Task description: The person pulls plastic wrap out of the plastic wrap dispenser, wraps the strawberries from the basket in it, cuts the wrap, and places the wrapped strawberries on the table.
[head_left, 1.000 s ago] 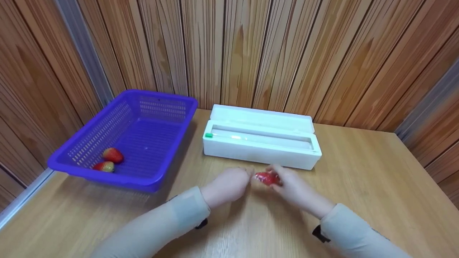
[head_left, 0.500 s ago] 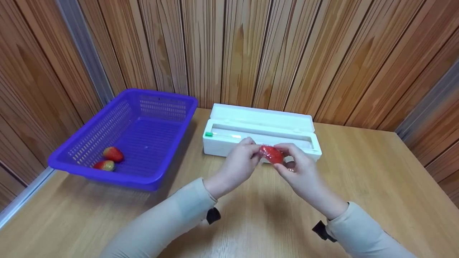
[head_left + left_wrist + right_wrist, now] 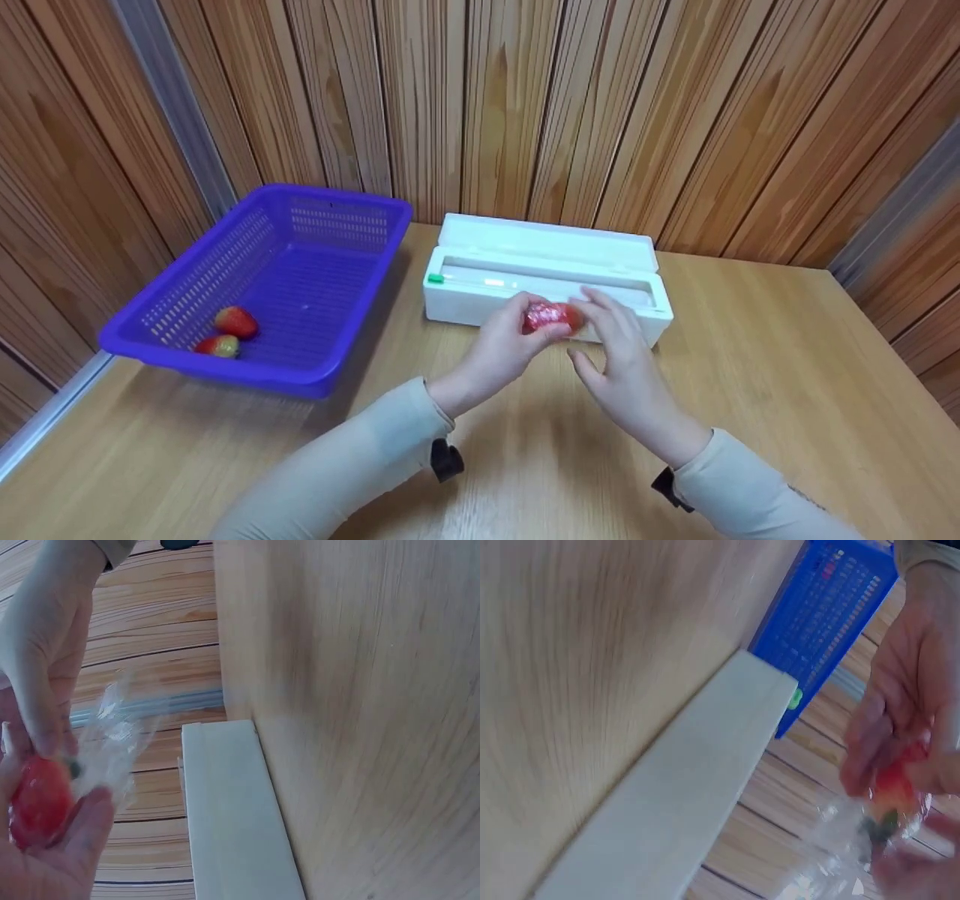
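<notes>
Wrapping looks like the step in hand: a strawberry [image 3: 551, 318] in clear film [image 3: 112, 735] is raised over the bench [image 3: 787, 375] near the white box [image 3: 457, 306], clamped by the fingers of the left hand [image 3: 506, 345]. Those of the right hand [image 3: 630, 367] are spread apart, contact unclear. Loose film probably calls for gathering.

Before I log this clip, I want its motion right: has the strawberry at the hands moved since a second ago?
Yes. In the head view, the strawberry went up the picture, from below the white box to overlapping its front.
</notes>
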A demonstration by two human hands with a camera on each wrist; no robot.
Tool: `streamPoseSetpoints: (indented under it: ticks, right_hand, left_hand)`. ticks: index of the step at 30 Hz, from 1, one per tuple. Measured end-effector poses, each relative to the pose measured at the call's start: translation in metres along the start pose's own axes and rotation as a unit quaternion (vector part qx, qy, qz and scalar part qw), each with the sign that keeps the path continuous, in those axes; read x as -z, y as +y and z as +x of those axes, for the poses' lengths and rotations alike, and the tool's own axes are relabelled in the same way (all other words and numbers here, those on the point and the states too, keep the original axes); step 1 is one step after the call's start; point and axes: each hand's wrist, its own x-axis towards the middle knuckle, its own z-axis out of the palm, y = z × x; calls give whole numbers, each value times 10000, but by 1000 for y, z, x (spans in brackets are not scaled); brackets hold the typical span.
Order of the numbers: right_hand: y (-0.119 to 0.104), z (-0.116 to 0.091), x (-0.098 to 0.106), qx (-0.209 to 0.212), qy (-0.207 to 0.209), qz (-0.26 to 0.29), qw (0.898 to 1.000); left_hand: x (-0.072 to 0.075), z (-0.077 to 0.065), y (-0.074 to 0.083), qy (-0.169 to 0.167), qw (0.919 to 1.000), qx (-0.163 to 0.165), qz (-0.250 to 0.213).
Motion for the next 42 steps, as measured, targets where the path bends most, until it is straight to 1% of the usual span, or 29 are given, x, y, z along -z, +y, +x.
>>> streamPoseSetpoints:
  ticks: [2, 3, 5, 7, 9, 11, 13, 16, 19, 20, 21, 23, 27, 29, 31, 32, 34, 37, 40, 42]
  right_hand:
    - [-2, -3, -2, -486, 83, 500, 9975]
    - [-4, -5, -3, -733, 97, 765, 9943]
    - [-8, -8, -4, -1170, 31, 1240, 9854]
    - [-11, -9, -5, -1505, -93, 1657, 9746]
    - [-14, -10, -5, -1698, -235, 2039, 9639]
    - [-16, -9, -4, -1766, -300, 2465, 9524]
    - [-17, -8, -3, -1720, -315, 2987, 9382]
    - [-19, -7, -1, -1596, -224, 3809, 9105]
    - [-20, -6, 3, -1493, -116, 4528, 8789]
    - [-20, -6, 4, -1501, -59, 4711, 8692]
    - [-20, -5, 6, -1501, -27, 4843, 8619]
    - [-20, -4, 8, -1589, -42, 5053, 8482]
    - [-17, -2, 12, -1873, -91, 5302, 8268]
    - [-15, -1, 12, -2030, -56, 5460, 8128]
    - [-14, 0, 12, -2143, -14, 5584, 8014]
    - [-13, 0, 12, -2189, 0, 5620, 7976]
    - [-11, 0, 12, -2282, 19, 5632, 7941]
    - [-10, -1, 10, -2409, 10, 5541, 7968]
    - [-9, -1, 10, -2600, 32, 5440, 7978]
    - [-8, -1, 10, -2699, 30, 5345, 8009]
  left_hand:
    - [1, 0, 0, 247, 9995, -71, -157]
    - [1, 1, 0, 347, 9991, -95, -233]
    - [1, 0, 3, 441, 9982, -129, -379]
    - [0, -3, 7, 416, 9979, -172, -461]
    - [-1, -9, 15, 274, 9978, -219, -568]
    - [-2, -16, 23, 44, 9968, -277, -743]
    - [-2, -21, 29, -171, 9952, -311, -912]
    - [-3, -26, 33, -396, 9917, -324, -1183]
    - [-3, -26, 33, -468, 9898, -331, -1304]
    - [-3, -26, 32, -470, 9898, -368, -1296]
    - [-3, -26, 31, -473, 9898, -427, -1273]
    - [-4, -24, 28, -440, 9914, -605, -1076]
    - [-7, -18, 17, -206, 9928, -1086, -458]
    - [-8, -14, 12, -87, 9928, -1183, -183]
    - [-10, -12, 8, -102, 9929, -1177, -161]
    - [-10, -11, 6, -159, 9930, -1157, -194]
    - [-11, -10, 4, -309, 9930, -1124, -198]
    - [-12, -9, 2, -506, 9914, -1175, -264]
    - [-11, -9, 1, -527, 9919, -1103, -330]
    - [-9, -8, 1, -534, 9924, -1064, -313]
